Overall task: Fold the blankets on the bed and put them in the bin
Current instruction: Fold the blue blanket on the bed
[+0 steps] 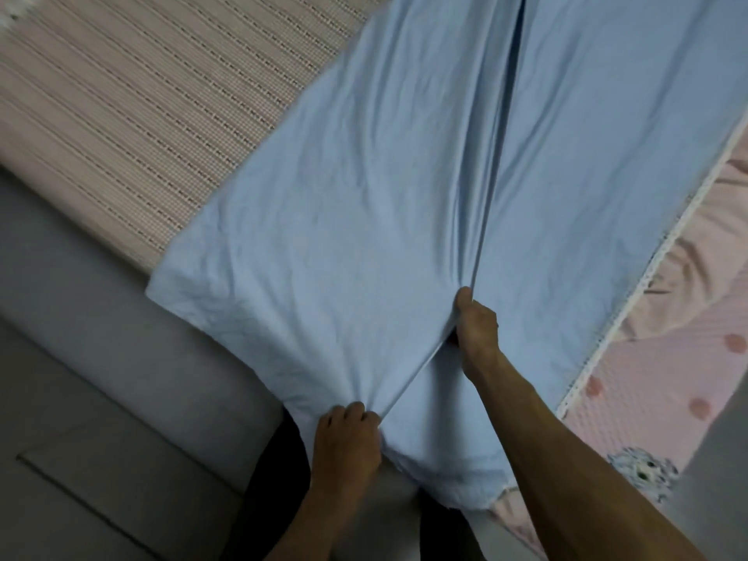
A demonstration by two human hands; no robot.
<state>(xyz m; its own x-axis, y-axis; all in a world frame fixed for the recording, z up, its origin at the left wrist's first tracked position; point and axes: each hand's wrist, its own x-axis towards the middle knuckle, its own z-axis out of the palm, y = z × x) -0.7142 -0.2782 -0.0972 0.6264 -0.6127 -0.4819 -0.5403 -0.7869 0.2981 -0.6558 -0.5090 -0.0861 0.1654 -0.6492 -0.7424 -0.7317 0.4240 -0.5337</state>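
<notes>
Where both hands pinch it, left hand (348,435), right hand (475,330), pale blue blanket (344,236) ridged, creased, spread on bed (121,95)

no readable text, labels, brands or numbers anywhere, blue blanket (364,236) plain, pink blanket (668,378) with dots and a printed figure only, woven mat (141,95) with stripes only
</notes>
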